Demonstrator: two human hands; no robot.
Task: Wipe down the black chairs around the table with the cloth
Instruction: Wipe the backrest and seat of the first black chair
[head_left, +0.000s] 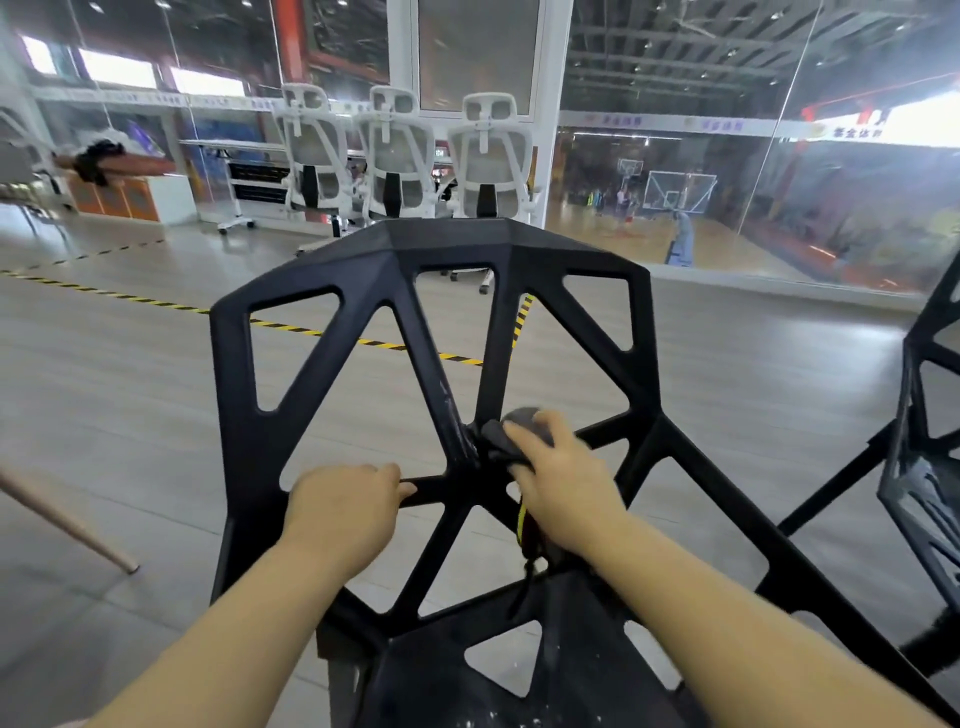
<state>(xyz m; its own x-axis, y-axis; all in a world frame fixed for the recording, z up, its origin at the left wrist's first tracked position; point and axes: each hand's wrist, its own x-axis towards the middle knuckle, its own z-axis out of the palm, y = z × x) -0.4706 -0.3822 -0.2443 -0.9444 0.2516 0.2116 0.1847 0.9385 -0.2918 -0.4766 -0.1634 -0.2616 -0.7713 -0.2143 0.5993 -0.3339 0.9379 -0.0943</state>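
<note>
black plastic chair (395, 249) with a back of triangular cut-outs stands on the grey floor (130, 415) right in front of me, seat toward me. my left hand (343, 504) is curled round the horizontal bar low in the back. my right hand (561, 478) grips a bunched dark grey cloth (522, 418) and presses it on the hub where the back's struts meet. most of the cloth is hidden under my fingers. a yellow-and-black strap (521, 519) shows below that hand; i cannot make out what it belongs to. the seat, flecked with pale specks, is cut off at the bottom edge. a second black chair (919, 499) is cut off at the right edge, near the first. a light wooden leg (67, 525) slants in from the left edge. striped yellow-and-black floor tape (156, 303) shows through the cut-outs. three white mesh office chairs (397, 156) stand at the far edge of the floor by a glass wall (779, 182); what lies beyond the glass is blurred.
</note>
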